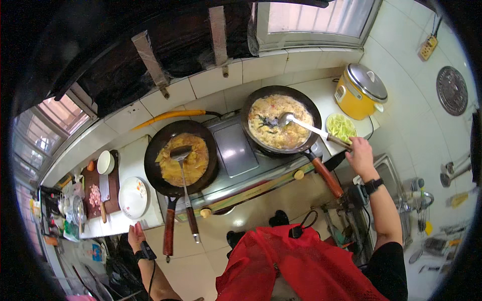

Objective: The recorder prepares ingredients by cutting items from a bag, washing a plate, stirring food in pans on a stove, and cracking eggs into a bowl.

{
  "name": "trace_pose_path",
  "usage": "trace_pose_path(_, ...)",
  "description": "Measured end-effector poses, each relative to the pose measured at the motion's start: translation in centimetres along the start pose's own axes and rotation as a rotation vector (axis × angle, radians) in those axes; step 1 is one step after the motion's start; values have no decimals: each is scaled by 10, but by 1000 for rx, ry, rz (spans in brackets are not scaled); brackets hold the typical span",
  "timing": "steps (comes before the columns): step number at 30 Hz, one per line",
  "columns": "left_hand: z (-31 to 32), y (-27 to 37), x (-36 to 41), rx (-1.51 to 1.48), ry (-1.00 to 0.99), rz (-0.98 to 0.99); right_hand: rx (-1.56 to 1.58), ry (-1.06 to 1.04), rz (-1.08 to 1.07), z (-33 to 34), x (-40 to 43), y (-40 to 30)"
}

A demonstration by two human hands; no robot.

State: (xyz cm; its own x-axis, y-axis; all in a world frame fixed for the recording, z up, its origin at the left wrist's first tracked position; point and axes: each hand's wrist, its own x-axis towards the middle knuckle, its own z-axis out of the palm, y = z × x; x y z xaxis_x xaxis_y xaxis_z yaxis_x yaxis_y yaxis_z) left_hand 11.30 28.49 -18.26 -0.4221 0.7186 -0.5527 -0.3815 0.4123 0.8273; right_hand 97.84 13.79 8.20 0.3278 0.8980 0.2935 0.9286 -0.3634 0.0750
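My right hand point(360, 155) grips the handle of a metal ladle point(308, 126). The ladle's bowl rests in a pale, egg-flecked soup point(276, 109) with dark green strands, inside the right-hand wok point(318, 113) on the gas stove. My left hand point(136, 236) is at the counter's front edge, just below a white plate point(132, 201) with a floral pattern; it holds nothing visible. In the left-hand wok point(150, 158), a metal spatula point(184, 171) leans in a yellow-brown stew point(199, 161), its handle sticking out over the front. Beside the right wok sits a bowl of shredded green vegetable point(340, 127).
A yellow rice cooker point(356, 98) stands at the back right. To the left, a cutting board point(113, 205) carries a cleaver point(104, 188), chopped pink meat point(95, 195) and a white bowl point(106, 162). Both wok handles, the left point(169, 233) and the right point(327, 177), jut past the stove's front.
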Motion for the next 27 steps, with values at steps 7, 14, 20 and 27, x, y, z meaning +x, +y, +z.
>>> trace_pose_path(7, 15, -81, -209, 220, 85, -57, 262, -230, -128, 49, 40, 27)
trace_pose_path(14, -53, -303, -272, -130, -40, -92, 590, -532, -151, 52, 78, 7)
trace_pose_path(20, 73, -294, -357, -445, 231, -656, 1563, -1255, 576, 28, 84, -5)
trace_pose_path(27, 60, -297, -356, -587, 154, -648, 1545, -1092, 523, -14, 72, -5)
